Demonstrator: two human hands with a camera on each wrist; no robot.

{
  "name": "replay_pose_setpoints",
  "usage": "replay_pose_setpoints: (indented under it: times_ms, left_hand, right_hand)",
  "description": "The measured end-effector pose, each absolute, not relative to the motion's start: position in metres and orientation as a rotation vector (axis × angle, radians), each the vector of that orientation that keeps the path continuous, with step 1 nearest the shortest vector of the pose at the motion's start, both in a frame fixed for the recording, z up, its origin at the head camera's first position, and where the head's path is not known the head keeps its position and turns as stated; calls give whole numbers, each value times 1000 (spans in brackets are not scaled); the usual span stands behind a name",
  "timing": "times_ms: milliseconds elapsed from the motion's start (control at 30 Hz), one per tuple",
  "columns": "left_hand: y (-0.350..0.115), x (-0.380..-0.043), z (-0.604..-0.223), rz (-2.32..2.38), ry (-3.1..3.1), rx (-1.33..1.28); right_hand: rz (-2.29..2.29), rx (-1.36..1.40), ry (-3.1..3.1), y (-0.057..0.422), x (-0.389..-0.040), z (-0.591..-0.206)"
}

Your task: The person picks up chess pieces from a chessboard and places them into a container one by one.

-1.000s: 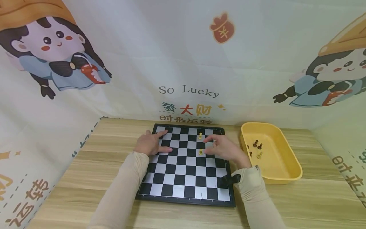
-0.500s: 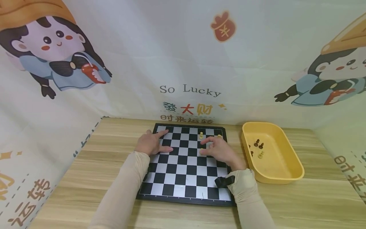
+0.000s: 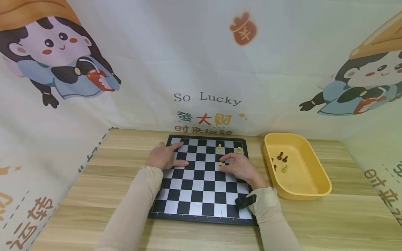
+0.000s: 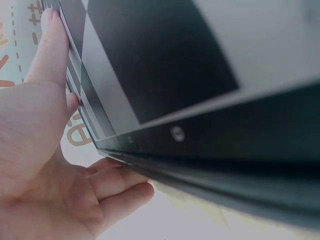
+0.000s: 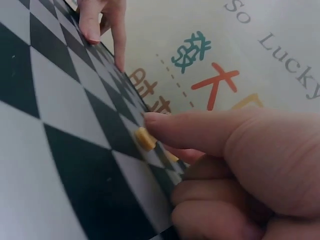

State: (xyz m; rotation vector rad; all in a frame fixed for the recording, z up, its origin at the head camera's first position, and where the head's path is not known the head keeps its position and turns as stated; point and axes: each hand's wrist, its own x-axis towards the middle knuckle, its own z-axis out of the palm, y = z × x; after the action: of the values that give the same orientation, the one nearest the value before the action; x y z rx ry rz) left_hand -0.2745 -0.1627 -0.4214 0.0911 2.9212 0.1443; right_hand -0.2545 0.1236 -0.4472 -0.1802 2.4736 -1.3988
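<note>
- Wooden tabletop (image 3: 122, 174): chessboard (image 3: 208, 186), tray (image 3: 303, 170) at three o'clock
- Left hand (image 3: 162, 157) spread at chessboard's ten o'clock
- Right hand (image 3: 240, 167) flanks yellow piece (image 3: 220, 165); cannot tell if pinching

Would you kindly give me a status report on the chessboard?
Left hand on left edge of chessboard. Right hand: fingers bracketing nearest yellow chess piece, grip unclear. No obstruction visible.

The table (image 3: 100, 177) has a pale wooden top, and its grain runs from side to side. On it lies a black-and-white chessboard (image 3: 198, 188) with a dark border. To the right, with some wood visible between, stands a yellow tray (image 3: 304, 177) with rounded corners.
</note>
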Motion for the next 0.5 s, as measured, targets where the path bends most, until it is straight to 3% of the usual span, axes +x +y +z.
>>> replay_pose_setpoints:
  times_ms: [500]
  left_hand:
    - [-163, -273, -420, 147, 2915, 94]
  right_hand:
    - [-1304, -61, 2626, 113, -250, -449]
